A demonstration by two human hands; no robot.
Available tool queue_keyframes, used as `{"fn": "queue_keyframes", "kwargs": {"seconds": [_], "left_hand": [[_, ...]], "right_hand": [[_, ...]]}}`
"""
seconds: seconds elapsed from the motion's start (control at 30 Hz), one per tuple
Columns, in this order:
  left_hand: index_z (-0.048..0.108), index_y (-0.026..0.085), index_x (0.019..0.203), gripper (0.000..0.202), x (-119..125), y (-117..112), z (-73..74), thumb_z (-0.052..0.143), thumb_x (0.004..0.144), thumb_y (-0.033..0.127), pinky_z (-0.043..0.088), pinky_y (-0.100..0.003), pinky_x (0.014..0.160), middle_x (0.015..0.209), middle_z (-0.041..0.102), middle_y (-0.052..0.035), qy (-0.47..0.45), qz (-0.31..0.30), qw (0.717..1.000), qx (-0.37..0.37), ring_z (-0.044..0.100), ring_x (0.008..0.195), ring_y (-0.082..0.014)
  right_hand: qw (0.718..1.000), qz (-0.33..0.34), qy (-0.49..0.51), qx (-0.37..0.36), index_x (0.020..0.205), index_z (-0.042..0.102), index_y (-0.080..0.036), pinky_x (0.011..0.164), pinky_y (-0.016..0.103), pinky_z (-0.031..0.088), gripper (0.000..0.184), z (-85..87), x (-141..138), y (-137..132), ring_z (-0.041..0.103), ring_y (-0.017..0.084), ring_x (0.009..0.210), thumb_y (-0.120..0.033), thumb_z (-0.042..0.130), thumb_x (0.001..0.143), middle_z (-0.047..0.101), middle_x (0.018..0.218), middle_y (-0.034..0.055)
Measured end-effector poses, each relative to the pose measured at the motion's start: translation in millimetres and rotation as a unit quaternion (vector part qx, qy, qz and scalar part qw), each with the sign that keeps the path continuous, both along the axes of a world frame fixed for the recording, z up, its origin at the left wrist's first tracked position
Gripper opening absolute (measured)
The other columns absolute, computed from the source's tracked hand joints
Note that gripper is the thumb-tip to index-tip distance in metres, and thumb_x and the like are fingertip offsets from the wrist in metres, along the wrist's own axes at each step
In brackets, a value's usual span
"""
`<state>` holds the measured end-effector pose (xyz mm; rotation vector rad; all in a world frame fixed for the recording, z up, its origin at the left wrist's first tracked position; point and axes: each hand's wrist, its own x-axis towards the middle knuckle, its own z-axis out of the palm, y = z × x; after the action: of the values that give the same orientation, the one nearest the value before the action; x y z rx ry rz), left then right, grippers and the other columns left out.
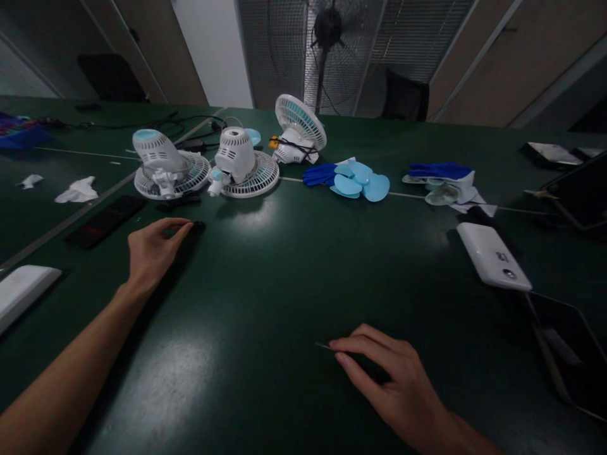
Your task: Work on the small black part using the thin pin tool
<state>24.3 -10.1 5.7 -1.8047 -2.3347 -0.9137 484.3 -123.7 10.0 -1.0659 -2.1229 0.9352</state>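
Observation:
My left hand (154, 249) is closed in a pinch on a small black part (199, 225) low over the green table, in front of the fans. Its exact kind cannot be made out. At the lower right my right hand (389, 373) pinches a thin metal rod (323, 345) between thumb and fingers, its tip pointing left. Beyond my left hand, a white fan (161, 164) and another white fan (241, 164) lie on their grilles. Behind them a third fan (298, 129) leans back, its cable bundled round it.
Light-blue fan blades (363, 181) rest by a blue glove (318, 174). More gloves (443, 180) and a white device (493, 256) are on the right. A dark phone (105, 221), crumpled tissue (78, 189) and a white box (26, 291) are on the left. A large standing fan (327, 28) is behind the table.

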Motion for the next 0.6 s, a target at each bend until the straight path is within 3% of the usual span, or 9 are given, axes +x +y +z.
{"fn": "queue_keyframes", "kwargs": {"seconds": [0.33,0.6], "left_hand": [[0.076,0.023,0.12,0.039,2.4,-1.4,-1.4,0.061,0.095,0.048,0.053,-0.031,0.084,0.109,0.078,-0.0041,0.009,-0.006,1.0,0.021,0.069,0.085,-0.0201],[0.076,0.021,0.121,0.037,4.2,0.3,-0.6,0.059,0.096,0.043,0.052,-0.033,0.098,0.12,0.076,-0.0046,0.019,-0.076,0.997,0.016,0.071,0.103,-0.0211]], "right_hand": [[1.0,-0.001,0.002,0.006,0.11,0.075,-0.024,0.064,0.026,0.053,0.019,3.4,-0.7,1.3,0.07,0.015,0.072,-0.017,0.061,0.099,0.073,0.089,0.0025],[1.0,0.002,-0.007,-0.003,0.113,0.074,-0.025,0.066,0.028,0.053,0.02,-0.7,0.9,0.6,0.07,0.015,0.075,-0.018,0.06,0.101,0.072,0.09,0.0023]]}}
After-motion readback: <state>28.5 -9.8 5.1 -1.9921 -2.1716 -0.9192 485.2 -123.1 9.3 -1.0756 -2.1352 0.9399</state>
